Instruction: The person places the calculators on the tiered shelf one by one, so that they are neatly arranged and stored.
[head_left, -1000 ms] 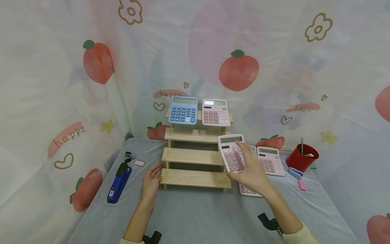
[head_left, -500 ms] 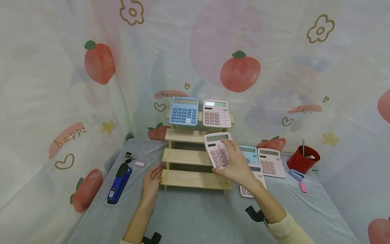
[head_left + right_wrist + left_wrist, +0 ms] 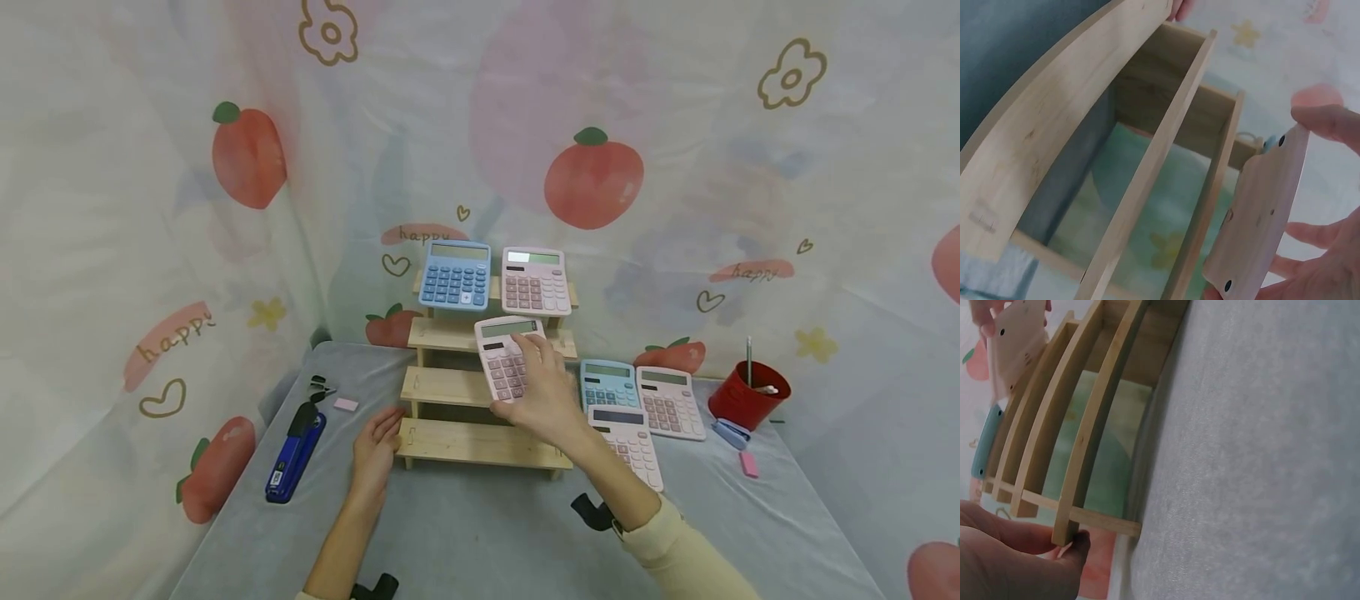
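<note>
My right hand grips a pink calculator by its edges, thumb at the lower edge and fingers at the top. In the head view it overlaps the middle steps of the wooden tiered stand. Its smooth back with dark feet shows in the right wrist view, close to an upper step. With thumb and fingers, my left hand pinches the left end of the lowest step. On the top step lean a blue calculator and another pink calculator.
Right of the stand lie a light-blue calculator and two pink ones, the nearer one partly behind my right arm. Beyond are a red pen cup, a small blue stapler and a pink eraser. At left lies a dark-blue stapler.
My right hand has carried the pink calculator leftward and slightly up, from the stand's right side to in front of its middle steps. My left hand stays at the stand's left end.
</note>
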`<state>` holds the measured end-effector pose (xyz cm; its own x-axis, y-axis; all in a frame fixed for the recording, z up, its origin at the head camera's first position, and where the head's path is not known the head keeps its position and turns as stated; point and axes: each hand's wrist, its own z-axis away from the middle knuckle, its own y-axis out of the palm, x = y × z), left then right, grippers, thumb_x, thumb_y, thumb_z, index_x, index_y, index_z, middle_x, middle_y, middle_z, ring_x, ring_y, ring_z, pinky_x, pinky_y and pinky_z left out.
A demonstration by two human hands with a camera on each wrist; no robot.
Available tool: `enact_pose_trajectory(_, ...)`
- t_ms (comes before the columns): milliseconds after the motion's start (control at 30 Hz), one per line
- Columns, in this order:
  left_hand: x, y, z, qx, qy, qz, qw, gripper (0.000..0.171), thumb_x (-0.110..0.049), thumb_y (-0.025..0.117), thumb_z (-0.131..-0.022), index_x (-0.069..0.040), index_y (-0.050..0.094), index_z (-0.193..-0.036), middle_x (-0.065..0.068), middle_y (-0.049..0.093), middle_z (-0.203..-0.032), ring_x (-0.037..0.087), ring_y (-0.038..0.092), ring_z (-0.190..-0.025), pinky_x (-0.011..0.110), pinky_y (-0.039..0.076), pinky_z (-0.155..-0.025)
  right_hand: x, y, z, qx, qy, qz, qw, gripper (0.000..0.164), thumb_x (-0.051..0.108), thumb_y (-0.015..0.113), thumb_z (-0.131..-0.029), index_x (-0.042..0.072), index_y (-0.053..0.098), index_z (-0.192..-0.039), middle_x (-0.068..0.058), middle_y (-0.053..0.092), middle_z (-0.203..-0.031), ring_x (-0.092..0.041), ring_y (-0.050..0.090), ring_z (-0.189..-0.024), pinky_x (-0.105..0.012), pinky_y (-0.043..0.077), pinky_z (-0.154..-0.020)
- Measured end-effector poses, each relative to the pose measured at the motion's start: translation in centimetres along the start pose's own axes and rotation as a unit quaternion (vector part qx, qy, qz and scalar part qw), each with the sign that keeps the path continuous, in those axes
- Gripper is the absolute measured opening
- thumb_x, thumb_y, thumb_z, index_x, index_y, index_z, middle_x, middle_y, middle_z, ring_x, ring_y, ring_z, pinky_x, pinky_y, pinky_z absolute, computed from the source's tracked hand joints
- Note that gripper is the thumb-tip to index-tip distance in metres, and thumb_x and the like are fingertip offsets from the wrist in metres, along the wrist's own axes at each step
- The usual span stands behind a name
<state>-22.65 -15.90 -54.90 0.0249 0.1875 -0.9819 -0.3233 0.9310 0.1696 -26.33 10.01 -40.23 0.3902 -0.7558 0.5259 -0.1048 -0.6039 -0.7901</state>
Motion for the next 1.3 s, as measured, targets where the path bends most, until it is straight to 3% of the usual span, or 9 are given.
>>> enact_pose_trajectory(500,0.5,0.2,0.2,0.003,-0.001,0.004,1.0,0.06,0.019,0.043,-0.09,0.011,0.041,-0.15,0.031,0.049,-0.152,0.039,0.044,-0.145,0.015,0.046,-0.092,3.2,4.4,-2.2,-0.022,-0.012,0.019,1.0,0.109,0.038,0.096,-0.068,0.012,0.038,-0.157,-0.017,0.04,-0.154,-0.041,0.045,-0.126,-0.053,0.04,-0.086)
enact_pose_trajectory(733,0.2,0.2,0.4,0.003,-0.004,-0.006,1.0,0.059,0.016,0.044,-0.093,0.008,0.041,-0.152,0.028,0.048,-0.153,0.038,0.044,-0.146,0.022,0.045,-0.099,3.9,7.4,-3.5,-0.073,-0.019,0.045,0.996,0.101,0.048,0.092,-0.075,0.008,0.042,-0.154,-0.019,0.042,-0.152,-0.046,0.043,-0.129,-0.06,0.038,-0.098)
enact_pose_trajectory(933,0.2,0.3,0.3,0.005,-0.004,-0.011,0.9999,0.059,0.017,0.044,-0.093,0.008,0.042,-0.151,0.029,0.049,-0.153,0.038,0.044,-0.146,0.02,0.046,-0.096,4.2,9.6,-4.3,-0.102,-0.018,0.08,0.991,0.095,0.055,0.085,-0.081,0.006,0.045,-0.152,-0.023,0.041,-0.153,-0.063,0.029,-0.142,-0.069,0.029,-0.112)
enact_pose_trajectory(1300,0.1,0.2,0.1,-0.003,0.0,-0.008,1.0,0.057,0.017,0.044,-0.093,0.009,0.045,-0.149,0.029,0.051,-0.151,0.038,0.046,-0.144,0.018,0.047,-0.094,5.3,11.5,-6.6,-0.121,-0.022,0.117,0.985,0.092,0.066,0.072,-0.088,0.003,0.044,-0.15,-0.028,0.034,-0.155,-0.072,0.022,-0.14,-0.074,0.026,-0.112)
